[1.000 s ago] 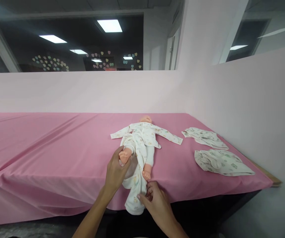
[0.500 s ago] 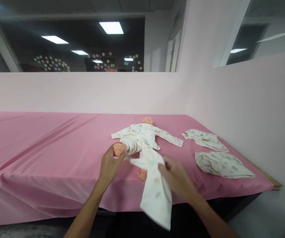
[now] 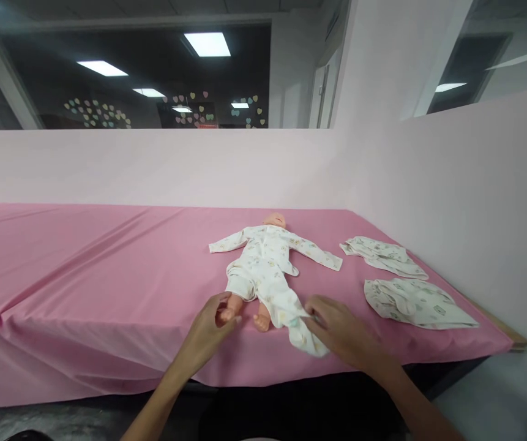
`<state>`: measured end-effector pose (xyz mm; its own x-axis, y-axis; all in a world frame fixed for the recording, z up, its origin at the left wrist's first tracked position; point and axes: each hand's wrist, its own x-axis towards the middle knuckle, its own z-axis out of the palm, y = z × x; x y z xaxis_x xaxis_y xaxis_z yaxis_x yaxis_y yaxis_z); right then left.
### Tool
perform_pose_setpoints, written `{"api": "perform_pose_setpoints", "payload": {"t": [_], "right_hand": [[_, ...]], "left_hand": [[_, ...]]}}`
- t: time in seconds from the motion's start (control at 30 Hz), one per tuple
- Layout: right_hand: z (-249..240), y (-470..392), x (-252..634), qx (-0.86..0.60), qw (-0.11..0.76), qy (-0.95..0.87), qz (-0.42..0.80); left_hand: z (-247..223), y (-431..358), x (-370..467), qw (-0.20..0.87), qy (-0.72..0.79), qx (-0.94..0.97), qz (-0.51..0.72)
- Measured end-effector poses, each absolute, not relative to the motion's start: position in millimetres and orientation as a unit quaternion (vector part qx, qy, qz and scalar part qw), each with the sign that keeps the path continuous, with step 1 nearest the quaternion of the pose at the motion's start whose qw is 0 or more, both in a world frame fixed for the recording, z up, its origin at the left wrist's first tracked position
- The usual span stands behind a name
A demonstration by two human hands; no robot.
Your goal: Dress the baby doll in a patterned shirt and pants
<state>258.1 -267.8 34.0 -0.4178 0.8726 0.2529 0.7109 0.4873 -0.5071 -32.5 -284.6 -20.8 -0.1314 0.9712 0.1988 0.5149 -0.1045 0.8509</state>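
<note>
A baby doll [image 3: 275, 220] lies on its back, head away from me, in a white printed top [image 3: 270, 245] with sleeves spread. White printed pants [image 3: 276, 288] cover its hips; one leg is bunched at the left thigh and the other trails past the right foot [image 3: 262, 318]. My left hand [image 3: 212, 324] curls round the doll's left-side foot [image 3: 229, 311], thumb and fingers on it. My right hand [image 3: 336, 324] pinches the loose pant leg near the table's front edge. The right-side foot lies bare between my hands.
Two folded white printed garments, one [image 3: 382, 254] behind the other [image 3: 419, 303], lie on the right of the pink-covered table [image 3: 107, 269]. A pale wall [image 3: 153, 168] with a window above stands behind, and another wall [image 3: 474, 202] rises at the right.
The doll's left-side leg has come down toward the table. The pant leg, earlier held up and hanging over the front edge, is now lower and bunched further right with my right hand.
</note>
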Motion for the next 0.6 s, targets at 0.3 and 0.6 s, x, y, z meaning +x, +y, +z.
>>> {"api": "perform_pose_setpoints", "payload": {"t": [0.3, 0.6], "right_hand": [[23, -207, 240, -0.411, 0.401, -0.682, 0.453], [15, -164, 212, -0.329, 0.374, -0.582, 0.643]], "left_hand": [[59, -243, -11, 0.086, 0.535, 0.759, 0.36], [86, -150, 16, 0.125, 0.432, 0.89, 0.08]]}}
